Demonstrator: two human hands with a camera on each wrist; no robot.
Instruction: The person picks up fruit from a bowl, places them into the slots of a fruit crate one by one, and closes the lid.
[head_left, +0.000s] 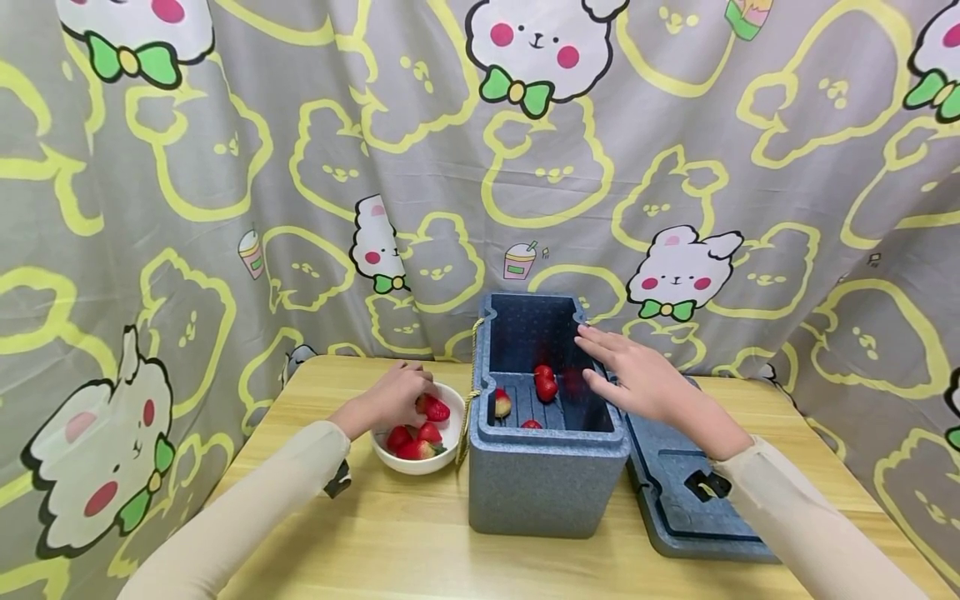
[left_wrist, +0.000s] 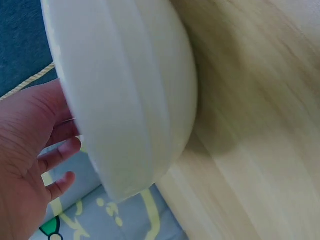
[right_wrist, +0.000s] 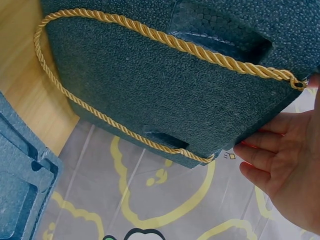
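My left hand (head_left: 397, 398) reaches over the rim of a white bowl (head_left: 408, 468), its fingertips pinching a strawberry (head_left: 435, 408). Several other strawberries (head_left: 420, 450) lie lower in the bowl. In the left wrist view the bowl's wall (left_wrist: 125, 100) hides the thumb and front fingertips, while the last fingers stay outside, loosely bent. Right of the bowl stands a grey-blue foam box (head_left: 543, 487), lidless, with several strawberries (head_left: 546, 388) on its ribbed floor. My right hand (head_left: 637, 375) rests at the box's right rim, fingers extended and holding nothing.
The foam lid (head_left: 675, 492) lies on the wooden table (head_left: 360, 533) right of the box, under my right forearm. A gold cord (right_wrist: 165, 40) hangs along the box's side. A patterned grey curtain (head_left: 420, 167) closes off the back.
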